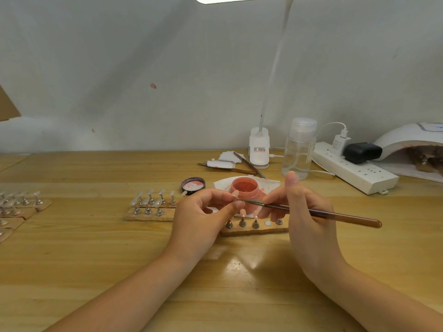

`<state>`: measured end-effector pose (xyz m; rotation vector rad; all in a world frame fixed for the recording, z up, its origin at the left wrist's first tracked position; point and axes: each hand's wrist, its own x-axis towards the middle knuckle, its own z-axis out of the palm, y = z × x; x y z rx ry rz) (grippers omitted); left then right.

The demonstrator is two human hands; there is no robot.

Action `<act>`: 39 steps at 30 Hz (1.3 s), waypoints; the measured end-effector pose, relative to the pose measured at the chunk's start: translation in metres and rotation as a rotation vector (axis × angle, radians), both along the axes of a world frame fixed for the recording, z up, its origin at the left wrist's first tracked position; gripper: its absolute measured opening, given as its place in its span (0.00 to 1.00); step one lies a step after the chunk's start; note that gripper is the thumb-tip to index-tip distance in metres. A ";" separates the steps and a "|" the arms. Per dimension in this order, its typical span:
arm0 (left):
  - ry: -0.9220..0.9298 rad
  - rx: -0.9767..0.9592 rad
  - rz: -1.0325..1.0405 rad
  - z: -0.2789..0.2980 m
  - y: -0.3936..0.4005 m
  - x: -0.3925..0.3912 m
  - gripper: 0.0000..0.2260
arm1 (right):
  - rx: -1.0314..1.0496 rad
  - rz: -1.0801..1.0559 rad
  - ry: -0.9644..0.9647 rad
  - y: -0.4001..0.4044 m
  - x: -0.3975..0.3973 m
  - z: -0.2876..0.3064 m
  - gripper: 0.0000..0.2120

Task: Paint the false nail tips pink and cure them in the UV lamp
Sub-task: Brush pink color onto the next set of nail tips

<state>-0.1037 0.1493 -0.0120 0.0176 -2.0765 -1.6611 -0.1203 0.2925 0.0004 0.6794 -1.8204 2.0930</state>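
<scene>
Far left on the light wooden table [96,248]: rows of clear nail tips on small metal stands [21,204], partly cut off by the frame edge. Next, wooden strip w/ clear unpainted false nail tips on metal stands [151,204], just left of the hands. Left hand [203,216], fingers curled, pinches a single small false nail tip [235,194] betw. thumb and fingertips, held above the table. Right hand [304,212] grips a thin brown-handled nail brush [323,213], thumb up; bristle end meets the tip at the left fingers, handle runs out to the right. Behind the hands: open round jar of pink gel [245,188] on white paper, its dark round lid [193,185] beside it on the left. Below the hands: second wooden strip w/ metal stands [254,227], a couple of pink tips on it, one round spot bare. Further back: spare brushes [239,165], white clip-on desk lamp base [259,149], clear plastic pump bottle [298,149]. Right: white power strip [354,171] w/ plugs, then white arched UV nail lamp [412,142] at the frame edge. Plain pale wall behind.
</scene>
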 end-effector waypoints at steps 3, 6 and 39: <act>-0.004 0.007 -0.006 0.000 -0.001 0.000 0.08 | -0.013 0.001 -0.004 0.000 0.001 0.000 0.23; -0.005 -0.005 0.000 0.000 0.000 -0.001 0.07 | -0.017 -0.043 -0.004 0.001 -0.001 0.000 0.22; 0.006 -0.062 0.007 0.001 -0.001 0.001 0.07 | -0.033 -0.035 -0.001 0.002 0.000 0.000 0.22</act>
